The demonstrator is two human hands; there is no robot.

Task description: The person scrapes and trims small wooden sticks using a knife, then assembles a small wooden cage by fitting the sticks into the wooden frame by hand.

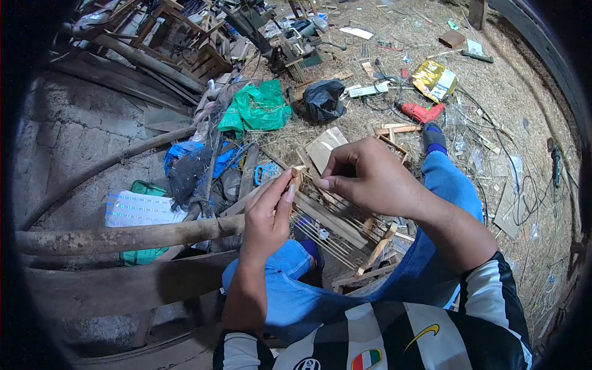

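Note:
My left hand point(269, 213) is raised over my lap, its thumb and fingers closed on a small wooden stick point(298, 176) whose pale end sticks up past the fingertips. Just to the right, my right hand point(370, 176) has thumb and forefinger pinched together close to the stick. Whatever lies in that pinch, if anything, is too small to make out. Below both hands, between my legs, is a wooden frame point(377, 250) with several thin rods point(330, 246) across it.
A red power drill point(421, 113) lies by my right foot, near a gold packet point(435, 80) and loose cables. Farther off are a green plastic bag point(256, 108) and a black bag point(324, 100). A bamboo pole point(129, 237) runs along my left. Wood scraps litter the straw-covered ground.

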